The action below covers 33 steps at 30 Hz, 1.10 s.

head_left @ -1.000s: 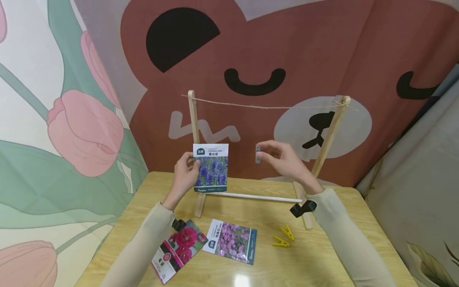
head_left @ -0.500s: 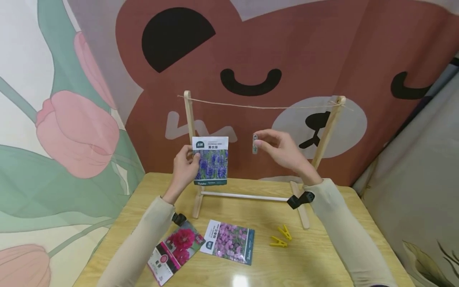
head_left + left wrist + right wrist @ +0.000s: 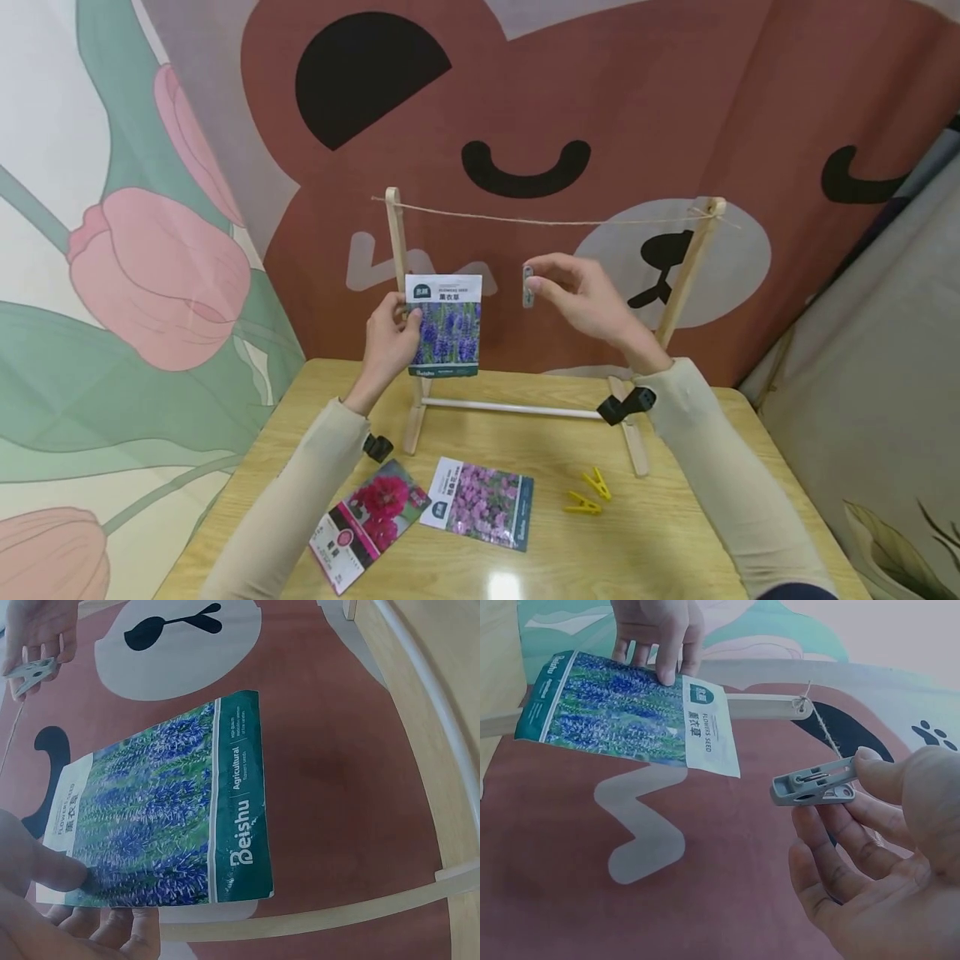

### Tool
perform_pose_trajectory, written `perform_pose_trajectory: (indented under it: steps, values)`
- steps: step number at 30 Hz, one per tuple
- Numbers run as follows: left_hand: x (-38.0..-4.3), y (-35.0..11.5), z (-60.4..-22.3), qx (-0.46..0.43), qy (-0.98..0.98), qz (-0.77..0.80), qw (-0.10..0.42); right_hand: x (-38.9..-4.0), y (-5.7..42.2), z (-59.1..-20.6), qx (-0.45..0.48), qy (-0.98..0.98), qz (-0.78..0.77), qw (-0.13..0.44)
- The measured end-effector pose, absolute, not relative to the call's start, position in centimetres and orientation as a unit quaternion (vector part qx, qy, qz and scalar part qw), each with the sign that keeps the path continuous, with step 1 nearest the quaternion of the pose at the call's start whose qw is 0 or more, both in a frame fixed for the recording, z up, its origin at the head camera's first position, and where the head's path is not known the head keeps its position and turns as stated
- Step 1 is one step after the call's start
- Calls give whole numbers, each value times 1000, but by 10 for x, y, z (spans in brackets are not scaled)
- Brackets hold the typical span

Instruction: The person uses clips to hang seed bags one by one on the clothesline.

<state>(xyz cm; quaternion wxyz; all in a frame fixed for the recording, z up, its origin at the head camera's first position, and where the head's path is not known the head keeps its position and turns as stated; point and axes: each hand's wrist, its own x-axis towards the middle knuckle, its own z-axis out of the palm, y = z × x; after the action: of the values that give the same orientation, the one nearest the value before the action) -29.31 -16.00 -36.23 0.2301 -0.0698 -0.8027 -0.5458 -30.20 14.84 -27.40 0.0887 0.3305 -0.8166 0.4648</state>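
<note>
My left hand [image 3: 392, 336] pinches the left edge of a seed packet [image 3: 447, 333] printed with purple lavender, thumb in front and fingers behind. The packet stands upright below the twine [image 3: 517, 220], near the left post. In my right hand [image 3: 585, 296] a grey clothespin [image 3: 815, 782] is pinched by its handle ends between thumb and fingers, a little right of the packet and under the twine. In the left wrist view the packet's green bottom band with "Beishu" faces the camera.
A wooden frame with two posts [image 3: 678, 283] and a white crossbar [image 3: 517, 408] stands on the table [image 3: 600, 558]. Nearer lie a red-flower packet [image 3: 371, 525], a pink-flower packet [image 3: 480, 504] and two yellow clothespins [image 3: 585, 502]. A bear-print cloth [image 3: 525, 100] hangs behind.
Both hands have risen toward the twine, the left with the lavender packet and the right with the grey clothespin. The packet and clothespin have come slightly closer together.
</note>
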Motion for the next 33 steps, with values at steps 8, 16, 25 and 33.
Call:
perform_pose_trajectory:
  steps: [8,16,25,33]
  values:
    - [-295,-160,-361,-66,-805,-541,234,-302,142,-266,330,-809,479,83]
    - [-296,-160,-357,-81,-803,-540,238,-303,136,-250,344,-805,472,100]
    - [-300,-153,-349,-84,-801,-543,237,-308,132,-237,342,-779,520,73]
    - [-301,-149,-346,-90,-797,-549,237,-310,124,-226,338,-794,496,94]
